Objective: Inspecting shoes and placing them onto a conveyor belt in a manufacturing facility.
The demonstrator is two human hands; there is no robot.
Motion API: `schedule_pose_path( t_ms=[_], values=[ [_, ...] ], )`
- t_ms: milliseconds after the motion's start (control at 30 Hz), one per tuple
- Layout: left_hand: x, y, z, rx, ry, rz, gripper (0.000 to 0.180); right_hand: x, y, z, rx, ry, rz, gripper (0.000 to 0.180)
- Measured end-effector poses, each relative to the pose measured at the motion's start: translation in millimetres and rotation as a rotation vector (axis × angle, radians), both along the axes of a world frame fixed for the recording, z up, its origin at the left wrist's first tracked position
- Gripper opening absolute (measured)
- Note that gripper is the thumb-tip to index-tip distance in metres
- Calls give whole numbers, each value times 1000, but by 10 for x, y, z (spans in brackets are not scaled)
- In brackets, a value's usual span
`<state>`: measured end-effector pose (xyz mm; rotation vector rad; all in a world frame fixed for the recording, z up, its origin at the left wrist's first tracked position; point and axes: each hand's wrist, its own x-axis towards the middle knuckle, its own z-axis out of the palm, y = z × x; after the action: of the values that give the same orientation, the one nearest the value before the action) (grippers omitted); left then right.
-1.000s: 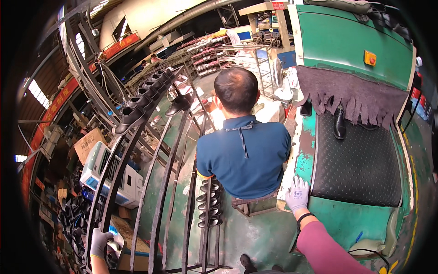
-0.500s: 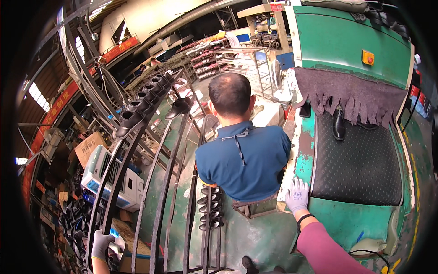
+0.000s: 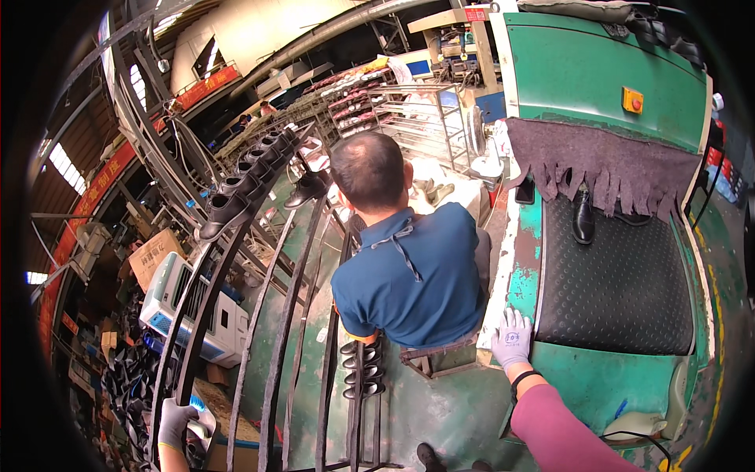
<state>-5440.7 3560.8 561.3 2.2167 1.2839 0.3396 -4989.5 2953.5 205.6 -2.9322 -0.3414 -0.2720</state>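
Observation:
My left hand (image 3: 174, 422), in a pale grey glove, is closed around a dark metal rail of the shoe rack (image 3: 206, 326) at the lower left. Beside its fingers is a pale object with a blue part (image 3: 202, 417), whose kind I cannot make out. My right hand (image 3: 512, 338), also gloved, lies flat with fingers stretched on the worn edge of the green machine (image 3: 598, 377). On the machine's black studded conveyor belt (image 3: 617, 291), a black shoe (image 3: 583, 216) pokes out from under a fringed grey cloth curtain (image 3: 605, 161).
A co-worker in a blue shirt (image 3: 417, 279) sits between rack and machine. Black shoes (image 3: 252, 173) line the rack's upper rails, with several more (image 3: 362, 370) lower down. A white air cooler (image 3: 193, 307) stands left of the rack. A phone (image 3: 525, 191) lies on the machine's edge.
The co-worker has leaned to the left, head and shoulders shifting toward the rack, an arm reaching toward the lower shoes. My two hands stay where they were.

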Motion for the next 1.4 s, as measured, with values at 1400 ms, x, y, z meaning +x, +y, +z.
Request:
schedule_pose_path(
  t_ms=[1400],
  values=[
    [63,-102,15,-50,-62,36,14,4,-2,48,-31,-22,8,61]
  ],
)
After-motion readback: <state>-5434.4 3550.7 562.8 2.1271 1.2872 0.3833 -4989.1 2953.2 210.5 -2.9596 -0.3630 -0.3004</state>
